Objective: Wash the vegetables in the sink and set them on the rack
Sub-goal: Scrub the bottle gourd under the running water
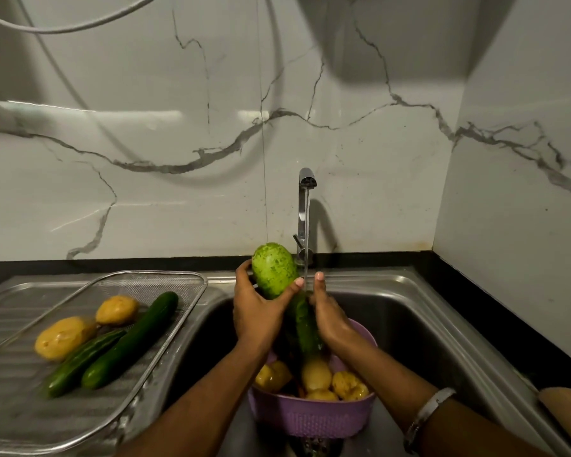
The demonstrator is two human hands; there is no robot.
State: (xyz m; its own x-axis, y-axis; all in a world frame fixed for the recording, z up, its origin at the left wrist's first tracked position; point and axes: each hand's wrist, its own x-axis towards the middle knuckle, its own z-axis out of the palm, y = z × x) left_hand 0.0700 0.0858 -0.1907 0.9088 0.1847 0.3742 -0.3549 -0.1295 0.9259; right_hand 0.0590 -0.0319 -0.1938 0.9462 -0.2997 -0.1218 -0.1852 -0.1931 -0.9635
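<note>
Water is running in a thin stream from the chrome tap (pixel 307 206) and the person is holding a long, pale green gourd (pixel 282 288) tilted under it, its rounded end pointing up toward the wall and its darker lower part sloping down over the sink (pixel 409 311). The left hand (pixel 257 311) is grasping the gourd near its fat upper end, thumb laid across the front and fingers wrapping round the far side. The right hand (pixel 327 315) is lying flat against the gourd's right flank with its fingers straight and pointing up, so it is pressing rather than clenching, and the stream is falling just beside its fingertips. A silver bangle (pixel 426 413) is sitting on the right wrist. Directly beneath the hands, a purple colander (pixel 310 417) is standing in the sink basin, holding several yellow potatoes (pixel 330 380) piled together. To the left, on the ribbed draining board, a wire mesh rack (pixel 139 285) is carrying two dark cucumbers (pixel 129 341) lying side by side at a slant, touching each other, and two washed potatoes (pixel 80 328) resting just beside them toward the rack's far left. White marble-veined panels are forming the wall behind the tap.
</note>
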